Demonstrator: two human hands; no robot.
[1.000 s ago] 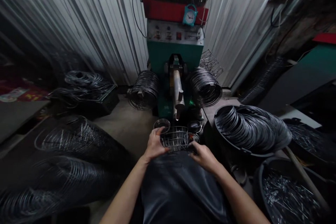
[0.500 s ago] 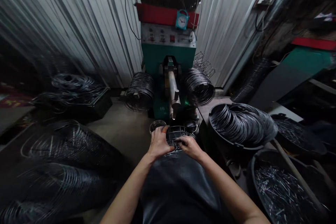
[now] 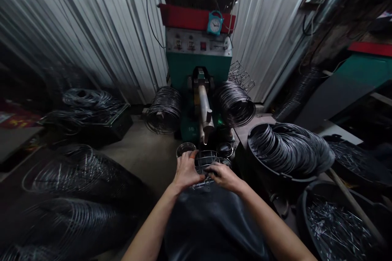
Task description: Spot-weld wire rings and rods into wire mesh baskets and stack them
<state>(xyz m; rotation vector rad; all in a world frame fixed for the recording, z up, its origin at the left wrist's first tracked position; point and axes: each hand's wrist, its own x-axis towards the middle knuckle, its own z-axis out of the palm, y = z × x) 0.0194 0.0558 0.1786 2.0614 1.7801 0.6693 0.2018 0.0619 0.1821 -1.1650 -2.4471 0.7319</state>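
Observation:
A round wire frame (image 3: 208, 155) of crossing metal wires sits low in front of my dark apron (image 3: 214, 216). My left hand (image 3: 185, 171), with an orange band on one finger, grips its left side, thumb toward the middle. My right hand (image 3: 224, 175) is closed in a pinch over the frame's near right part. What lies between its fingertips is too small and dark to make out. Just beyond the frame, the metal arm (image 3: 206, 108) of a green machine (image 3: 180, 65) points down toward it, its tip above the far rim.
Wire coils (image 3: 163, 109) flank the machine on both sides. At right, a tub holds many wire rings (image 3: 294, 151), and a black bin (image 3: 306, 195) holds short metal rods. Stacked wire rings (image 3: 88, 208) lie at left. A blue clock (image 3: 214, 23) hangs on the machine.
The view has shifted slightly, so the surroundings sit a little to the right and lower. Both hands stay at the wire frame, with the right fingers slightly moved.

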